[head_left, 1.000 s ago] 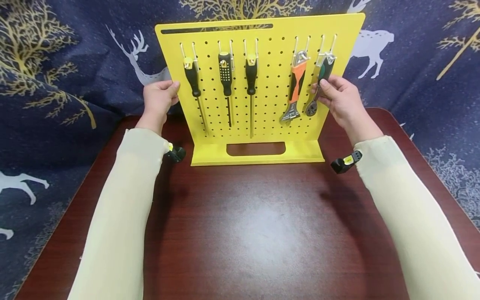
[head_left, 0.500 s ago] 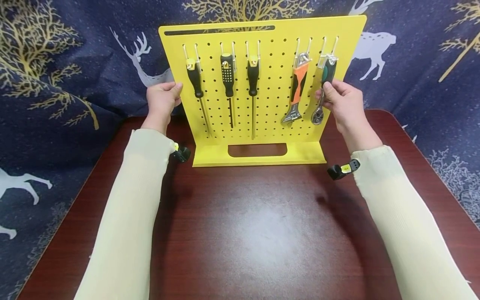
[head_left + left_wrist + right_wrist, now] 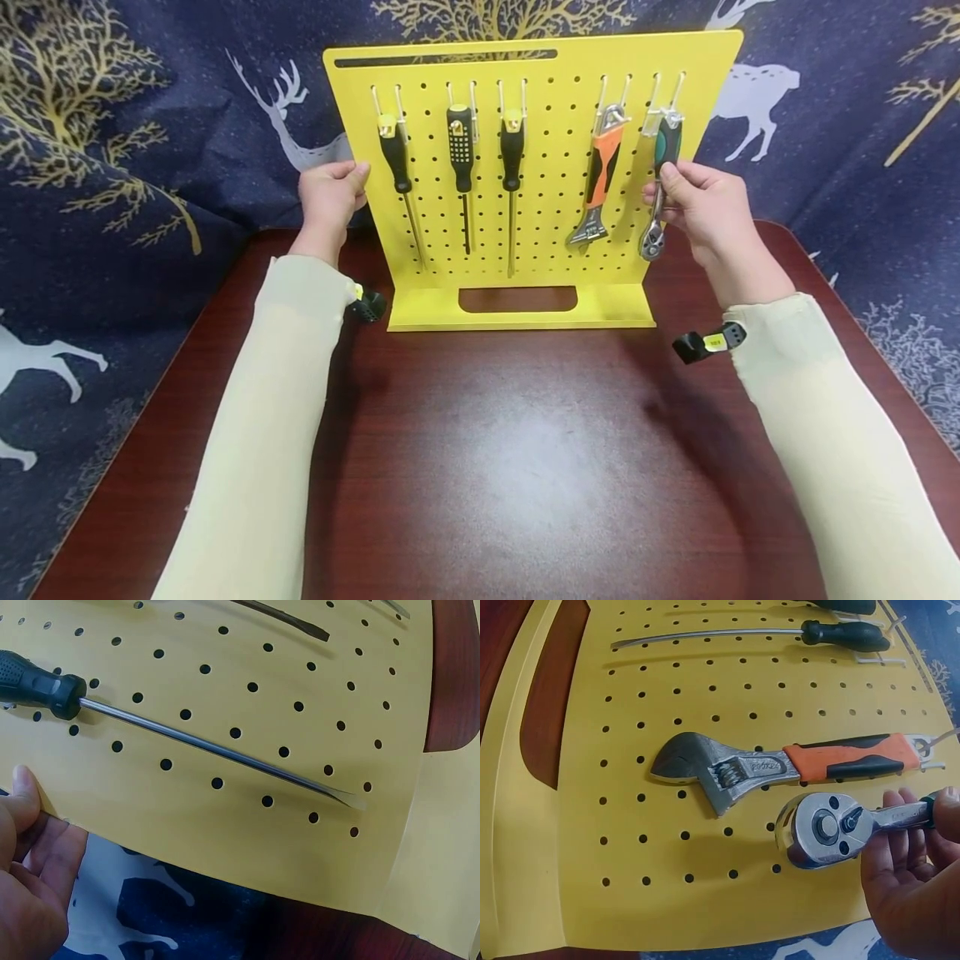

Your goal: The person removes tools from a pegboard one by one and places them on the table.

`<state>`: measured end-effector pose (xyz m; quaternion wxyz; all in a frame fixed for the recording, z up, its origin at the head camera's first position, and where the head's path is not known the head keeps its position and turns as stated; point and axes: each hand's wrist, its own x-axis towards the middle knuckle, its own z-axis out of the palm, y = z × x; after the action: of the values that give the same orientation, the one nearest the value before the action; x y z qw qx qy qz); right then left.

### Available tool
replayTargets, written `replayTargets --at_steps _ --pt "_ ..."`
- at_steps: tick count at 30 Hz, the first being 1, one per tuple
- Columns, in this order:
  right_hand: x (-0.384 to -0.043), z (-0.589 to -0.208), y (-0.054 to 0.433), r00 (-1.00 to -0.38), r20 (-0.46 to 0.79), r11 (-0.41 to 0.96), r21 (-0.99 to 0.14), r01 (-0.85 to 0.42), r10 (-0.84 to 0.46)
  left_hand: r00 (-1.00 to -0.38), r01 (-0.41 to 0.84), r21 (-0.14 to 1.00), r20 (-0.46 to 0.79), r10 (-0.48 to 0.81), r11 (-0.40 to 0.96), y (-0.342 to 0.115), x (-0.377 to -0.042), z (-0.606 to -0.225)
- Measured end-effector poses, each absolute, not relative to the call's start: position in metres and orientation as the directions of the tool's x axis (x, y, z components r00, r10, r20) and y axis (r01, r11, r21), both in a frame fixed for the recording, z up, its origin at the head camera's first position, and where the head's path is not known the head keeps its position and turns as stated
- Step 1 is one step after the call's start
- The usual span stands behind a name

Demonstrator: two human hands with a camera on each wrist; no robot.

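Note:
My right hand [image 3: 712,204] pinches a ratchet wrench [image 3: 663,171] by its shank and dark green handle. The ratchet's round head points down, and its top end is still at the white hook on the right. In the right wrist view the ratchet head [image 3: 821,829] stands off the board, below an adjustable wrench [image 3: 780,765] with an orange and black grip. Thumb and fingers of my left hand [image 3: 330,200] pinch the left edge of the yellow pegboard [image 3: 555,192]. Closest to that hand hangs a flathead screwdriver [image 3: 217,754] with a black handle.
Two more screwdrivers hang mid-board: one with a dotted handle [image 3: 461,150] and one with a plain black handle [image 3: 512,154]. The pegboard stands on its own base [image 3: 420,315] on a dark red table [image 3: 525,450]. Behind it hangs a blue patterned cloth [image 3: 187,108].
The ratchet's lower end has swung right and away from the board in my right hand. My left hand keeps its pinch on the board's edge. The whole head view has shifted slightly.

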<state>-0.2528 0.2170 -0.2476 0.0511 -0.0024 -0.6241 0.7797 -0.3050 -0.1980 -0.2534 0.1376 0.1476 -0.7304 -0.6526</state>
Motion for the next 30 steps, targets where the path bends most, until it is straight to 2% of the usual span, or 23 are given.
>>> replayTargets --at_steps 5,30 --pt "-0.2497 -0.2452 0.2203 -0.997 0.027 -0.226 -0.973 -0.043 0.074 -0.920 -0.031 0.995 0.008 -0.392 0.094 -0.1953 -0.3053 -0.2528" --pt "-0.2442 -0.2400 0.2273 -1.000 0.023 -0.234 -0.972 -0.023 0.003 -0.922 -0.034 0.994 0.009 -0.387 0.103 -0.1975 -0.3036 -0.2525"
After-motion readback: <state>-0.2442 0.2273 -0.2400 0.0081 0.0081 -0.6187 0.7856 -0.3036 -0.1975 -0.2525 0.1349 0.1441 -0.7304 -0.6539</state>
